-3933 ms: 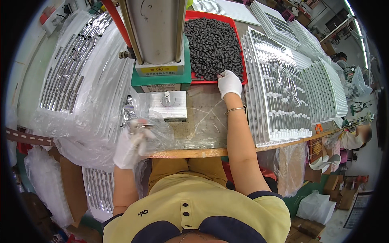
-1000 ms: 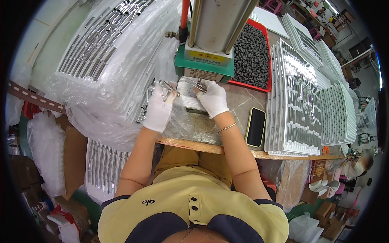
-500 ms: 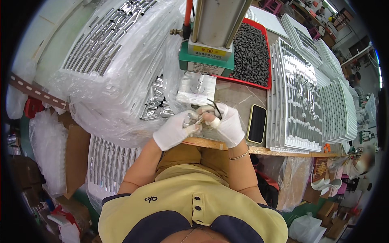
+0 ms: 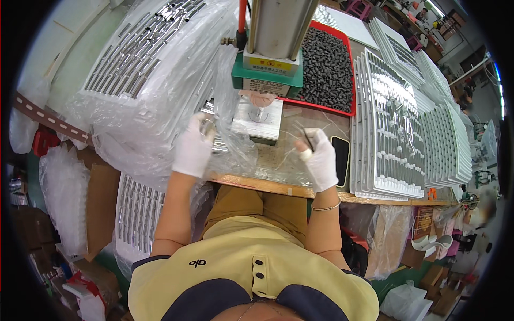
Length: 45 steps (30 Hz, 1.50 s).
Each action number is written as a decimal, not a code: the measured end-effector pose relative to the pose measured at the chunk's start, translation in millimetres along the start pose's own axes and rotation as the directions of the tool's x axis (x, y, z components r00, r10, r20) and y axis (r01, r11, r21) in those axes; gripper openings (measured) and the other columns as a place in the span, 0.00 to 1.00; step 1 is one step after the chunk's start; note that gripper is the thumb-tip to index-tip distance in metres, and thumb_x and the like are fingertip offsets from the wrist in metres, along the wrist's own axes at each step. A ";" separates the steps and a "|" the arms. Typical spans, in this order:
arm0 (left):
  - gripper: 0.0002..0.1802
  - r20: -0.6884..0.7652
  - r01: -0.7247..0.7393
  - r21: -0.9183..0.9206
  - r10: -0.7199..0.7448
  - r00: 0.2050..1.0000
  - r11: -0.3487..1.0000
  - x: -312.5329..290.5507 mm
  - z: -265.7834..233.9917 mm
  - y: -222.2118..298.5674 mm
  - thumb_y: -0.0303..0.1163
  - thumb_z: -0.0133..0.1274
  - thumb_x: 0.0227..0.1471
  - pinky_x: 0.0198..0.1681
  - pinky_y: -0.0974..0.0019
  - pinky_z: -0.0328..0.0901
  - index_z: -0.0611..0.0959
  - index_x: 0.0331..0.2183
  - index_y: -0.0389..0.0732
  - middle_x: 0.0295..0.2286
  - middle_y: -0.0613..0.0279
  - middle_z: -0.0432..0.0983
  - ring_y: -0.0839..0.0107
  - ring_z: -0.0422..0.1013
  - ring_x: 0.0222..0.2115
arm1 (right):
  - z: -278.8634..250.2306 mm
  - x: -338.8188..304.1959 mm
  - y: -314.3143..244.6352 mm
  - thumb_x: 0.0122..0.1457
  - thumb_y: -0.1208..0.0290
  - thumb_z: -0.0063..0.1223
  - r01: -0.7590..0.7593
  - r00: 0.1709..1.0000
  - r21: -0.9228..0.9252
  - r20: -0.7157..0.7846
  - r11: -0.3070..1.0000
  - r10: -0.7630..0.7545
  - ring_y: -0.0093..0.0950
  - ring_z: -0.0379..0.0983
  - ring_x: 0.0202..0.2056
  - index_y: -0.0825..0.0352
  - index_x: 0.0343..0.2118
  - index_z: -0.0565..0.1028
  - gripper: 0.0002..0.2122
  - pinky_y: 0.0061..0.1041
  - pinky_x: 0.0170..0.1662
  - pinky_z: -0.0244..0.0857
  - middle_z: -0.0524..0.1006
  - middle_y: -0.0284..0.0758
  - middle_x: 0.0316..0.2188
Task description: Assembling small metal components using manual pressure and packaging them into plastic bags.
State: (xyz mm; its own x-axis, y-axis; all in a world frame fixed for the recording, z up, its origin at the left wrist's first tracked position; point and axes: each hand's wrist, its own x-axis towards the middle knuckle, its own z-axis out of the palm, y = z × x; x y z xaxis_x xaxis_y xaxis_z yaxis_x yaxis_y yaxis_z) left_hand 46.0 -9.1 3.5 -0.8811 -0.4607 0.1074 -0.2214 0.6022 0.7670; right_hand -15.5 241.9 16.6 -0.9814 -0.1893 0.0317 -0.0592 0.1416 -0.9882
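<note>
My left hand (image 4: 194,148), in a white glove with bare fingertips, reaches into a pile of short shiny metal tubes (image 4: 218,145) on clear plastic. Its fingers are curled among the tubes; whatever they grip is hidden. Right of the metal block (image 4: 262,125), my gloved right hand (image 4: 323,163) is closed on a slim dark tool (image 4: 307,138), possibly tweezers, that points up and away. A green bench press (image 4: 267,80) stands behind the block. Between the two is a pinkish shape (image 4: 258,98) I cannot make out.
A red tray (image 4: 353,80) of small black sleeves sits behind right. A dark phone (image 4: 340,160) lies beside my right hand. White racks (image 4: 388,128) of metal tubes fill the right side. Plastic-wrapped tubes (image 4: 134,64) cover the left. The wooden table edge (image 4: 267,184) runs before me.
My hands were together in front of the block and have parted. The left moved left to the metal tubes; the right moved right with the dark tool. The pinkish shape now shows under the press.
</note>
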 end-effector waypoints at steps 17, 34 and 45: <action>0.18 -0.009 -0.007 0.196 0.009 1.000 0.981 19.8 -1.6 -6.2 0.39 0.53 0.52 0.39 0.57 0.66 0.75 0.42 0.38 0.34 0.47 0.77 0.53 0.74 0.37 | -70.0 22.2 40.6 0.60 0.73 0.50 -0.048 0.967 -0.188 -0.255 0.981 -0.002 0.17 0.68 0.27 0.70 0.37 0.73 0.06 0.19 0.31 0.62 0.75 0.31 0.28; 0.18 0.395 0.297 -0.709 0.011 0.919 0.640 -29.2 37.0 23.0 0.22 0.56 0.48 0.29 0.75 0.65 0.66 0.40 0.39 0.30 0.60 0.75 0.77 0.70 0.26 | -48.2 134.0 40.3 0.57 0.61 0.49 -0.209 0.976 -0.917 -0.220 0.341 0.007 0.40 0.75 0.39 0.58 0.37 0.77 0.10 0.37 0.41 0.68 0.78 0.39 0.37; 0.12 0.283 0.166 -0.655 0.035 0.958 0.737 -20.4 73.1 18.6 0.21 0.60 0.44 0.34 0.76 0.64 0.76 0.34 0.36 0.29 0.67 0.73 0.80 0.67 0.29 | -51.9 99.2 19.8 0.54 0.75 0.49 -0.080 0.992 -0.777 -0.124 0.624 -0.027 0.34 0.76 0.33 0.61 0.32 0.79 0.07 0.30 0.37 0.69 0.79 0.40 0.31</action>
State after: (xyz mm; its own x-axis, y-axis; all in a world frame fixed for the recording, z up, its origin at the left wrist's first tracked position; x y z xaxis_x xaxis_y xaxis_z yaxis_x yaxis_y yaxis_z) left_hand 29.3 59.2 -30.7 -0.9706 -0.2356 -0.0490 -0.0359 -0.0599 0.9976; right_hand -123.5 276.4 8.0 -0.9945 -0.0714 0.0770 -0.1006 0.8589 -0.5022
